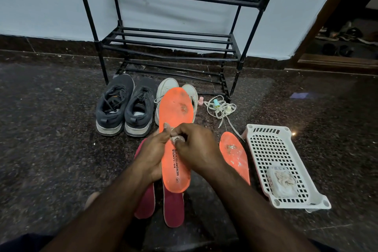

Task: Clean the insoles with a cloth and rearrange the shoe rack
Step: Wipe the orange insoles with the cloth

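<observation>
Orange insole (176,129): before the empty shoe rack (169,32), gripped by left hand (151,149) to steady it; right hand (194,145) pinches small cloth (177,138) against it, wiping.

A white perforated basket (272,145) sits on the dark speckled floor (51,139), near tangled white laces (219,111).

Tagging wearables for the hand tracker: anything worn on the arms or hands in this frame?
Nothing. Both forearms are bare up to the frame's bottom edge, with no sleeve cuffs in view. The left hand and right hand show no gloves, watch, bands or visible rings. Dark fabric shows only at the bottom corners, apart from the arms.
</observation>
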`<act>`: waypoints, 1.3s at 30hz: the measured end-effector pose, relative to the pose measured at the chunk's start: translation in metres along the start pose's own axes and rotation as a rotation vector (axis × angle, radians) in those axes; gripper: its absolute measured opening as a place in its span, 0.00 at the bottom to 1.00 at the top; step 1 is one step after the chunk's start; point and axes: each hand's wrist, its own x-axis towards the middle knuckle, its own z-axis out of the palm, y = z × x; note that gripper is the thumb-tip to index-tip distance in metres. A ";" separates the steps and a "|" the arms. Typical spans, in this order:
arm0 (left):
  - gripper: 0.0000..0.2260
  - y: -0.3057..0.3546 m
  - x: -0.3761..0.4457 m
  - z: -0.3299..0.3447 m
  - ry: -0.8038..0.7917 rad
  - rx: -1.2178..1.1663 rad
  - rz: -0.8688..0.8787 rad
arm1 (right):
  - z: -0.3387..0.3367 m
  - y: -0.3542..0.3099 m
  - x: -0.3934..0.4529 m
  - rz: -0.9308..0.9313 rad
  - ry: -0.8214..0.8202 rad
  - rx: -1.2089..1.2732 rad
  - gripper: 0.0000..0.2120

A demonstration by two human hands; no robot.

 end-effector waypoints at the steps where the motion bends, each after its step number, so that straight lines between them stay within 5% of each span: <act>1: 0.16 0.001 -0.001 0.000 -0.007 -0.005 -0.011 | -0.002 0.000 0.000 0.003 0.006 0.024 0.10; 5: 0.26 -0.001 -0.002 0.002 -0.057 -0.031 -0.004 | -0.004 0.005 0.005 -0.034 0.176 -0.003 0.10; 11: 0.17 0.001 0.002 -0.002 -0.017 -0.026 0.005 | -0.002 0.000 0.000 0.002 -0.052 0.021 0.09; 16: 0.25 0.001 0.000 0.002 -0.070 -0.030 -0.021 | -0.007 0.008 0.007 0.004 0.153 0.035 0.09; 21: 0.25 0.002 0.001 -0.003 -0.042 -0.043 -0.004 | -0.001 0.002 0.001 0.018 -0.016 0.007 0.10; 24: 0.22 0.006 -0.003 0.004 -0.044 -0.053 -0.020 | -0.007 0.004 0.004 0.089 -0.047 0.190 0.10; 28: 0.23 0.013 -0.008 0.008 -0.059 -0.091 -0.001 | -0.033 0.010 0.015 0.190 0.153 0.684 0.15; 32: 0.23 0.015 -0.010 0.007 -0.071 -0.083 -0.018 | -0.056 0.011 0.018 0.194 0.213 0.876 0.13; 35: 0.21 0.014 -0.012 0.007 -0.073 -0.051 -0.029 | -0.057 0.016 0.020 0.205 0.243 0.791 0.12; 39: 0.33 0.011 -0.007 0.007 -0.124 -0.010 -0.089 | -0.040 0.019 0.019 0.114 0.200 0.458 0.10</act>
